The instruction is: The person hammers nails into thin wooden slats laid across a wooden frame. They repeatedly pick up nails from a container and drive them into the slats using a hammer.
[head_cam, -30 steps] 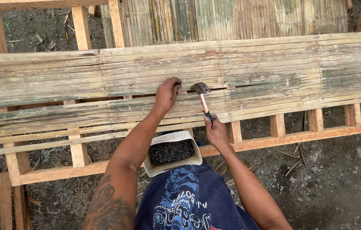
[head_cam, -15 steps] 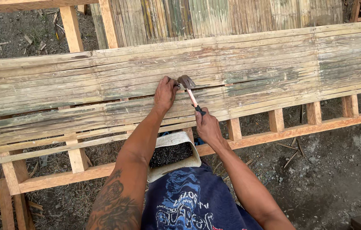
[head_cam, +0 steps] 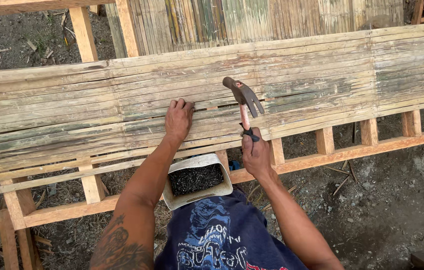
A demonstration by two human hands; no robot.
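Note:
My right hand [head_cam: 256,154] grips the handle of a claw hammer [head_cam: 243,97], whose head is raised a little above the flattened bamboo slats [head_cam: 322,70]. My left hand [head_cam: 179,119] rests with bent fingers on the slats, left of the hammer head, fingertips pressed to the bamboo; whether it pinches a nail I cannot tell. The slats lie across a wooden frame [head_cam: 352,150] of pale rails and short uprights. A white tub of dark nails [head_cam: 196,180] sits against my body, just below the frame's near rail.
Bare dirt ground with twigs [head_cam: 387,200] lies under and right of the frame. Another panel of split bamboo [head_cam: 252,20] stands beyond the slats. Wooden posts [head_cam: 83,32] rise at the upper left, more frame legs [head_cam: 19,220] at the lower left.
The hammer head has lifted off the slats and tilted up. My left hand stays at the same spot on the bamboo. The tub of nails is in fuller view.

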